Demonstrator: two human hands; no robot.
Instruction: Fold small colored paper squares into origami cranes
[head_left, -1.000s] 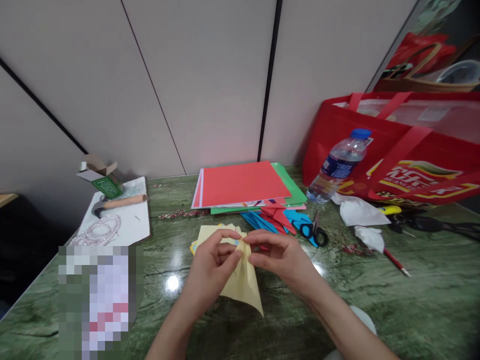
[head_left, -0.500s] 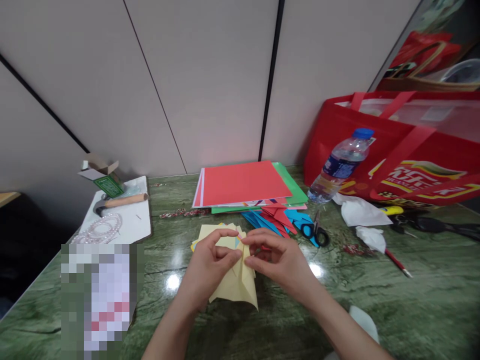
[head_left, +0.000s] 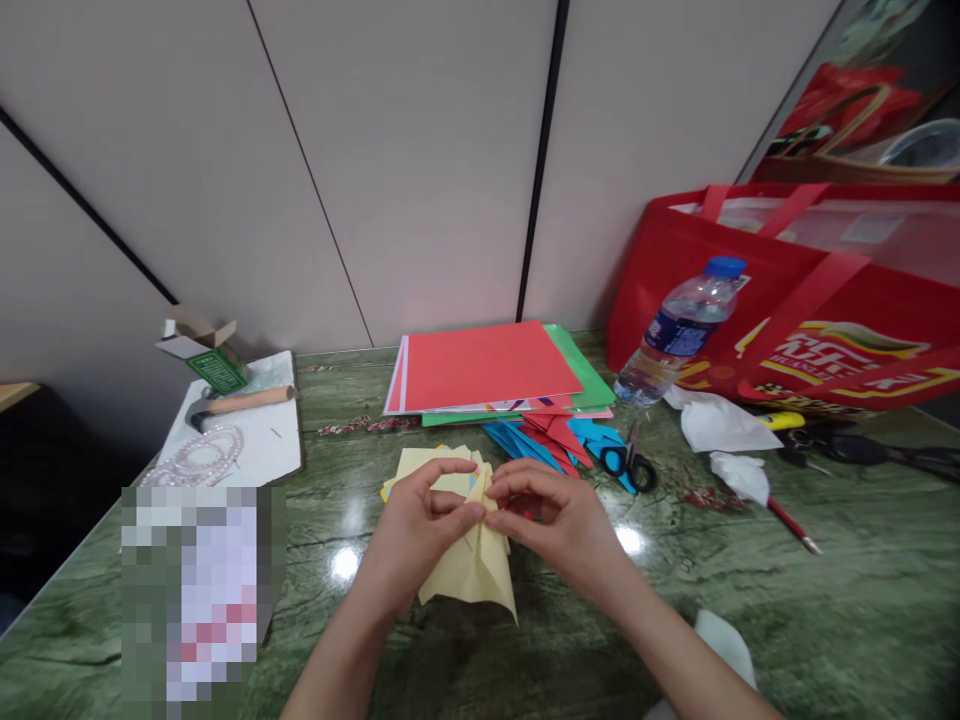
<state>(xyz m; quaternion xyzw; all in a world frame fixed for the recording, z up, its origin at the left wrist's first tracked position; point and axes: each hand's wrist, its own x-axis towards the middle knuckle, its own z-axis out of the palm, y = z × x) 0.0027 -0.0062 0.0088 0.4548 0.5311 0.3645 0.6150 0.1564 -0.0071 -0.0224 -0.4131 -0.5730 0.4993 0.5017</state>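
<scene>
A sheet of pale yellow paper (head_left: pixel 472 574), pinched into a narrow raised fold at its upper part, hangs between my two hands. My left hand (head_left: pixel 429 520) is closed on the fold from the left, thumb against the paper. From the right, my right hand (head_left: pixel 551 510) grips the same fold between thumb and fingers. The lower edge of the sheet spreads loose and curls toward me. Behind my left fingers lies a small stack of yellow paper (head_left: pixel 415 462), partly hidden. Folded blue paper pieces (head_left: pixel 517 442) and red paper pieces (head_left: pixel 555 438) lie just beyond my hands.
Black-handled scissors (head_left: pixel 631 462) lie right of the folded pieces. Red and green sheets (head_left: pixel 487 368) are stacked near the wall. A water bottle (head_left: pixel 679 330) leans by a red bag (head_left: pixel 795 280). At left, a hammer (head_left: pixel 247 402) and a green box (head_left: pixel 214 365) rest on a white board (head_left: pixel 281 440).
The top of the yellow paper's fold stands up narrower between my fingertips, and my right fingers have shifted slightly. Both hands keep hold; other things stay put.
</scene>
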